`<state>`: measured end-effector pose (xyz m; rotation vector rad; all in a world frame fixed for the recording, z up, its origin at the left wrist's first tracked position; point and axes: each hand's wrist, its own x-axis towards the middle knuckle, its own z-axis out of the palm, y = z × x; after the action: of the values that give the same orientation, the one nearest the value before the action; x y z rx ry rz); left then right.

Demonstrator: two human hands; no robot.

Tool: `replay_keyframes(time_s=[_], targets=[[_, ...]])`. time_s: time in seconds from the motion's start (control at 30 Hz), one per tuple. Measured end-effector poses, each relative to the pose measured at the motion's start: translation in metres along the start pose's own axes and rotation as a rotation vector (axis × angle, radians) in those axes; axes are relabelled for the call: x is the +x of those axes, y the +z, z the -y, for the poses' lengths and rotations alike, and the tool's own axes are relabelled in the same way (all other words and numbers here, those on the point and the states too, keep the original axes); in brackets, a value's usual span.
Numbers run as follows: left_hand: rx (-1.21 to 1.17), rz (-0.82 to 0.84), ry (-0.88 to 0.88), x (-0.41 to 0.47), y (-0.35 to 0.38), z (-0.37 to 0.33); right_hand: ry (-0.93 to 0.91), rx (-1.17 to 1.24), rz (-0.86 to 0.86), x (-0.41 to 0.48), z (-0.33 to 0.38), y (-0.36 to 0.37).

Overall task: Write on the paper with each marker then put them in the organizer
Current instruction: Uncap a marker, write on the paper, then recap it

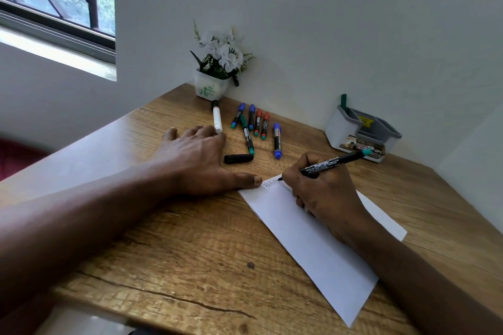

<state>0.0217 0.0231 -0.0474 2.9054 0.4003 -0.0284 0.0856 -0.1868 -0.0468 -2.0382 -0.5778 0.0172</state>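
My right hand (pixel 324 193) grips a black marker (pixel 334 162) with a green end, its tip touching the top corner of the white paper (pixel 313 242), where a few letters are written. My left hand (pixel 198 160) lies flat on the table with fingers spread, thumb tip at the paper's upper left corner. The marker's black cap (pixel 238 158) lies loose just beyond the thumb. Several capped markers (pixel 255 128) in blue, green and red lie further back, with a white marker (pixel 217 119) beside them. The white and grey organizer (pixel 359 130) stands at the back right.
A white pot of artificial white flowers (pixel 215 73) stands at the table's back corner against the wall. The wooden table (pixel 190 253) has a long crack near its front edge. A window is at the upper left.
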Motion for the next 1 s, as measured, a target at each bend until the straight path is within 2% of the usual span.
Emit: replay_keyframes(time_s=[0.33, 0.4, 0.5, 0.63, 0.73, 0.87, 1.0], targets=[[-0.025, -0.012, 0.007, 0.002, 0.001, 0.0, 0.05, -0.024, -0.043, -0.001, 0.003, 0.004], [-0.042, -0.025, 0.013, 0.0, 0.001, 0.0, 0.091, 0.031, -0.05, -0.002, 0.004, 0.003], [-0.122, -0.075, 0.048, -0.003, 0.001, 0.002, 0.182, 0.249, -0.065, 0.002, 0.003, -0.002], [-0.274, -0.226, 0.142, -0.006, 0.004, 0.007, 0.216, 0.466, 0.042, 0.005, 0.001, -0.01], [-0.265, -0.318, 0.219, -0.007, 0.004, 0.007, 0.194, 0.563, 0.172, 0.006, 0.001, -0.018], [-0.195, -0.342, 0.31, -0.005, 0.004, 0.001, 0.185, 0.603, 0.273, 0.008, -0.001, -0.023], [-0.302, -0.361, 0.334, -0.005, 0.005, 0.004, 0.113, 0.593, 0.278, 0.007, -0.002, -0.022]])
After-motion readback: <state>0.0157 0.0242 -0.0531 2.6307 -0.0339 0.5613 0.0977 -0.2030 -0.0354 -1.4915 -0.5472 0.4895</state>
